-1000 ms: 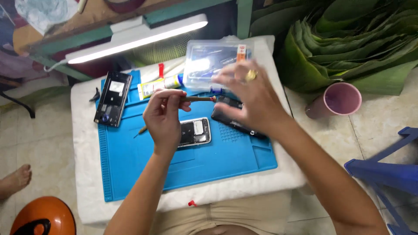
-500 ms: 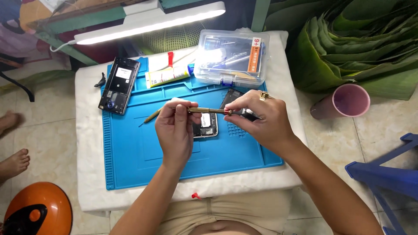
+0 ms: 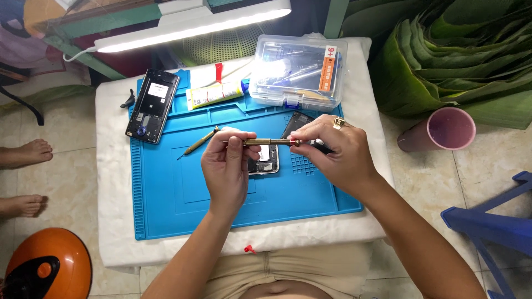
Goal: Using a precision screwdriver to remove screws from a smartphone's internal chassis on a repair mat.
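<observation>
Both hands hold a slim brass-coloured screwdriver (image 3: 270, 142) level above a blue work mat (image 3: 183, 194). My left hand (image 3: 226, 169) pinches its left end near the tip. My right hand (image 3: 337, 155), a ring on one finger, grips the reddish right end. Under the tool lies an opened phone (image 3: 265, 161), partly hidden by my left fingers. A dark phone part (image 3: 300, 121) peeks out behind my right hand.
A second brass tool (image 3: 199, 142) lies on the mat's left half. A black phone frame (image 3: 152, 105), a glue tube (image 3: 215, 94) and a clear plastic tool box (image 3: 298, 72) sit at the back. A lamp bar (image 3: 191, 27) hangs over the table. A pink cup (image 3: 438, 130) stands on the floor at right.
My right hand came down from the clear box to the screwdriver's right end. Both hands now hold the tool level over the opened phone.
</observation>
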